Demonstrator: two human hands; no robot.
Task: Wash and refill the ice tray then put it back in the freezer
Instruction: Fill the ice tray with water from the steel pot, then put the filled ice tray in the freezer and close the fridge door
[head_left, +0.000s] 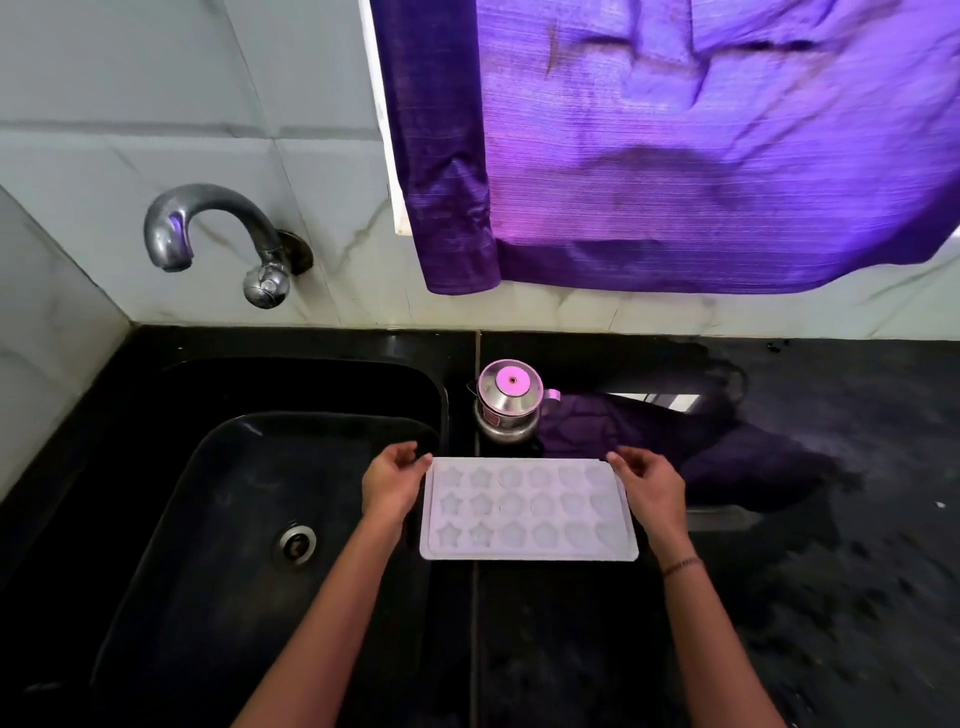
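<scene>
A pale, translucent ice tray (529, 510) with star and round moulds lies flat on the black counter (571, 634), just right of the sink. My left hand (390, 486) is at the tray's left end, its fingers loosely curled and its thumb tip at the far left corner. At the far right corner is my right hand (649, 488), also loosely curled, with a fingertip touching the rim. Neither hand closes round the tray. Whether the moulds hold water cannot be told.
A black sink (249, 519) with a steel drain (297, 542) fills the left side, and a curved steel tap (208, 234) juts from the tiled wall above it. Behind the tray stands a small steel pot (511, 400). A purple curtain (675, 145) hangs at the back right.
</scene>
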